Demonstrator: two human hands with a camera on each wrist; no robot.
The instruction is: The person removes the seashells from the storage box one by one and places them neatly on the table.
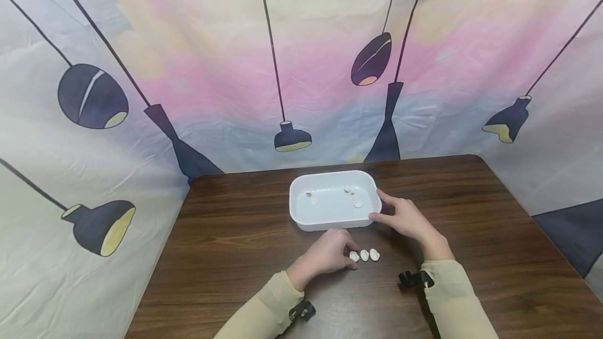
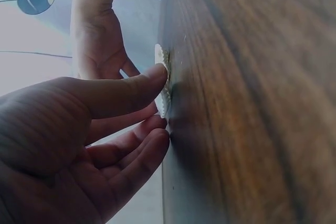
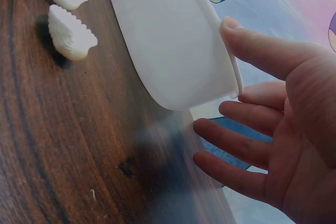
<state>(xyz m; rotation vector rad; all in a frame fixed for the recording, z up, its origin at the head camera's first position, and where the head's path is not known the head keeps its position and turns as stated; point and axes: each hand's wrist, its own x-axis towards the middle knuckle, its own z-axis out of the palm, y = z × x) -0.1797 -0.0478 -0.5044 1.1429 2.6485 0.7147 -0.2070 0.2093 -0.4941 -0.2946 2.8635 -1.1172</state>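
Note:
Three small white shells stand in a row on the table, a left one [image 1: 354, 256], a middle one [image 1: 365, 255] and a right one [image 1: 374, 255]. My left hand [image 1: 330, 252] has its thumb and fingers around the left shell, pinching it at the tabletop. In the right wrist view, a ridged shell [image 3: 71, 32] shows a toothed edge. Behind the row sits a white plastic basin [image 1: 325, 222]. My right hand [image 1: 407, 217] holds the basin's right end, thumb at the near corner and fingers along the side; its other fingers [image 3: 233, 140] stay apart from the basin.
Inside the basin lie several small pieces, among them a whitish shell [image 1: 358, 204] and a brownish bit [image 1: 309, 194]. The dark wooden table [image 1: 226, 255] ends at a back edge against a cloth backdrop [image 1: 212, 67] printed with lamps.

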